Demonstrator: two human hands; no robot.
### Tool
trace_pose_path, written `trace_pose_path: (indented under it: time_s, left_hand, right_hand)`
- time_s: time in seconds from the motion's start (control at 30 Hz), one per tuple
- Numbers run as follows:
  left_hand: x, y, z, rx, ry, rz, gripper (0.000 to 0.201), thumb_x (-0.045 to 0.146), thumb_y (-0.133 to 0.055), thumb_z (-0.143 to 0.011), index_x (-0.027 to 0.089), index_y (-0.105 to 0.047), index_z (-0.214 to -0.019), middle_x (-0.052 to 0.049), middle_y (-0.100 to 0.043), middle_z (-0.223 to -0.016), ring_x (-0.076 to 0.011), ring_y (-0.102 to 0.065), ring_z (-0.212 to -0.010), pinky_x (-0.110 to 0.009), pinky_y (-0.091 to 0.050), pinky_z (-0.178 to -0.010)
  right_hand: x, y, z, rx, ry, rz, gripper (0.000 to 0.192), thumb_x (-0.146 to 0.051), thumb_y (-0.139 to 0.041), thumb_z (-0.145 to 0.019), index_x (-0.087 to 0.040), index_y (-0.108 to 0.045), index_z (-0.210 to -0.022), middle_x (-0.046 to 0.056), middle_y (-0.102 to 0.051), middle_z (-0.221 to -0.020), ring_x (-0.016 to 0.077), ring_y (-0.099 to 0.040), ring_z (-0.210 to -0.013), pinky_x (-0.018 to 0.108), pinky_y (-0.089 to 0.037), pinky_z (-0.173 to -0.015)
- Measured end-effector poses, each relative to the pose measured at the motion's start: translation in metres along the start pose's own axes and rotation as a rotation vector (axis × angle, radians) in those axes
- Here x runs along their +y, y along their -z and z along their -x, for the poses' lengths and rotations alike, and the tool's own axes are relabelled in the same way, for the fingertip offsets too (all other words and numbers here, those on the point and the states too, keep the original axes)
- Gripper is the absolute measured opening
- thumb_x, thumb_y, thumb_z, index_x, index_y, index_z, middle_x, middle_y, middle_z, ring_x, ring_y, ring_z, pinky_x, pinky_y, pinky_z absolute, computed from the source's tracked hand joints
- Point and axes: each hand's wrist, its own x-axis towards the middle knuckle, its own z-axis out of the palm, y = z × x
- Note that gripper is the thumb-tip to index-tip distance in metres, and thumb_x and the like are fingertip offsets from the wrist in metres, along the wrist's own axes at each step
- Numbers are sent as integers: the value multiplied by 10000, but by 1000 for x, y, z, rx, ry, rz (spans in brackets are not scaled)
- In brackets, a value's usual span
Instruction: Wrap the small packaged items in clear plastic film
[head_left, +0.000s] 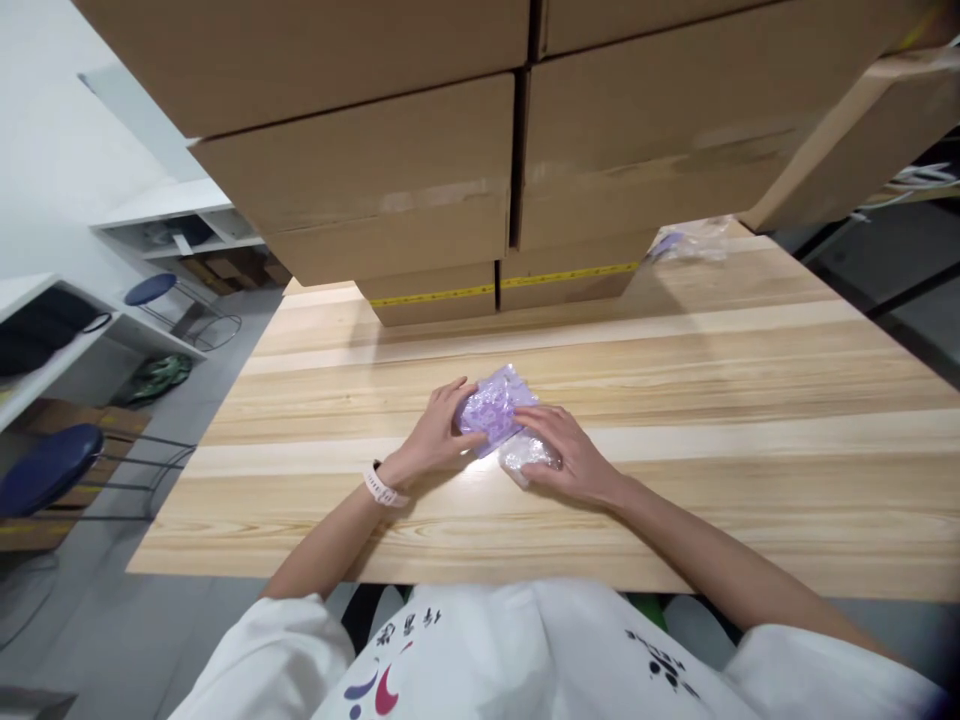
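A small clear plastic bag with a purple item inside [496, 408] lies on the wooden table [712, 400] in front of me. My left hand [437, 433], with a pale watch on the wrist, grips the bag's left side. My right hand [573, 455] presses down on the bag's clear lower right end. Both hands touch the bag and the bag rests on the table.
Stacked cardboard boxes [435, 190] stand at the table's far side, with yellow tape along the bottom. A crumpled clear bag [690, 240] lies at the back right. Blue stools [45, 465] and white shelves [172, 215] stand on the left.
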Motion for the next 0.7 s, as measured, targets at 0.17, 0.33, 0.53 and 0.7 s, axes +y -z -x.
trace_pose_path:
  time_s: [0.17, 0.33, 0.53, 0.7]
  left_hand:
    - [2, -18, -8, 42, -31, -85, 732, 283, -788, -796, 224, -485, -1460, -167, -473, -1541, -359, -398, -1450, -576, -333, -1204]
    - [-1, -9, -17, 160, -82, -68, 621, 111, -699, -776, 217, -532, -1365, -152, -523, -1480, -329, -447, -1405, -544, -380, -1173]
    - [3, -12, -3, 291, -213, -55, 231, 126, -518, -918, 233, -658, -1067, -130, -638, -1346, -270, -583, -1269, -470, -477, -1072]
    - [-4, -14, 0, 296, -218, -145, 96, 195, -573, -906, 239, -657, -893, -105, -738, -1148, -263, -658, -1087, -413, -528, -939]
  right_hand:
    - [8, -4, 5, -82, 68, 127, 671, -538, -807, -789, -266, -626, -1375, 127, -601, -1425, 345, -513, -1329, 558, -391, -1108]
    - [11, 1, 6, -127, 86, 112, 682, -515, -849, -762, -244, -628, -1348, 134, -616, -1387, 336, -522, -1306, 527, -412, -1084]
    - [9, 3, 3, -159, 57, 117, 632, -501, -825, -793, -265, -635, -1347, 123, -624, -1366, 332, -539, -1282, 519, -418, -1080]
    - [10, 6, 1, -176, 64, 127, 587, -491, -802, -822, -249, -640, -1332, 121, -626, -1357, 321, -548, -1263, 502, -415, -1075]
